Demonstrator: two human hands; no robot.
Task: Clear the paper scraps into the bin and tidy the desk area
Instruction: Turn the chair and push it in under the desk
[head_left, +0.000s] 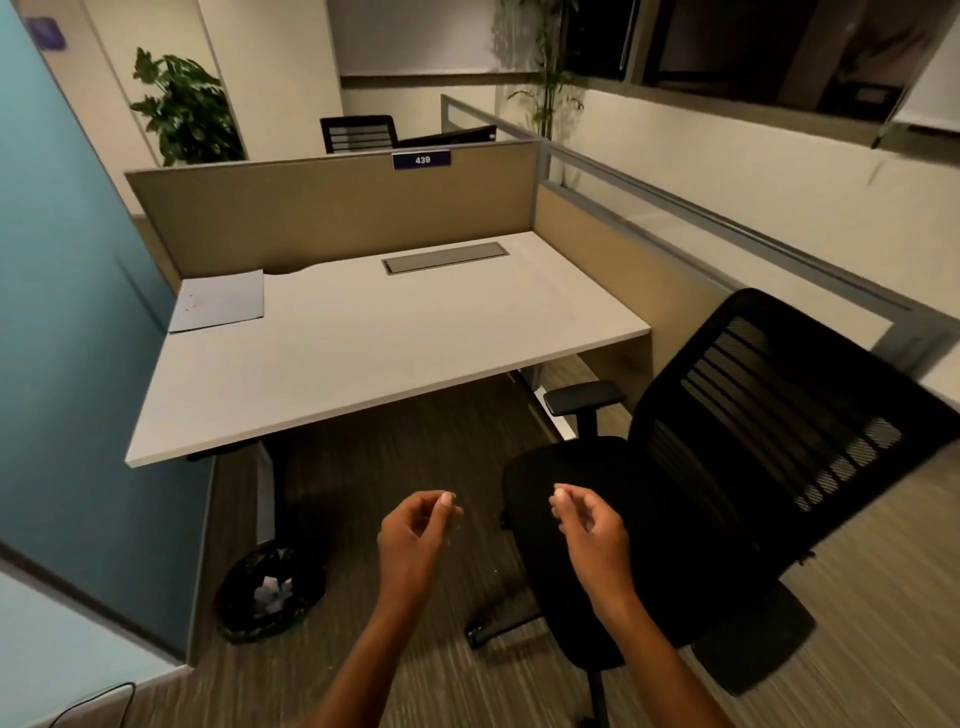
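Note:
A white desk (363, 353) stands ahead with a grey sheet of paper (218, 301) lying flat at its back left corner. Under the desk's left end sits a black bin (270, 592) lined with a dark bag, with white paper scraps (272, 590) inside. My left hand (415, 530) hovers in front of the desk, above the floor, fingers loosely curled and holding nothing. My right hand (587, 525) is level with it, over the front edge of the chair seat, fingers curled the same way and empty.
A black mesh office chair (727, 467) stands to the right of the desk, turned away from it. Tan partition panels (337, 213) enclose the desk at back and right. A teal wall (67, 312) borders the left. A grey cable tray lid (445, 257) sits in the desktop.

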